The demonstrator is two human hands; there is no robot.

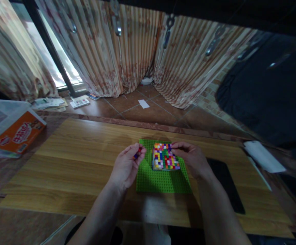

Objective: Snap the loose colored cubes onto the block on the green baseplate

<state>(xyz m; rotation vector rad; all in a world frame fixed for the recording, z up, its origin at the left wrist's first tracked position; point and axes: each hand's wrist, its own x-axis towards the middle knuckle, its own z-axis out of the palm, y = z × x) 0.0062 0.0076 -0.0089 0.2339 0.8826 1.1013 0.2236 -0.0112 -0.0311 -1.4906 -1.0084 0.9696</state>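
Observation:
A block built of many small coloured toy bricks (165, 156) stands on a green studded baseplate (160, 182). Its top is a mix of red, yellow, white, orange, green and purple. Just left of the block, my left hand (128, 163) is closed around a few loose toy bricks (137, 153), red and dark blue or purple. My right hand (190, 157) reaches in from the right, thumb and fingertips pinched together at the block's upper right edge. Whatever lies between those fingertips is too small and hidden to make out.
The wooden table (86, 163) carries a dark flat device (226, 183) to the right. Beyond it lie a white object (264, 156) and a thin white stick (259, 173). A clear plastic bin (7, 129) with an orange label sits at the far left. Curtains (135, 51) hang behind.

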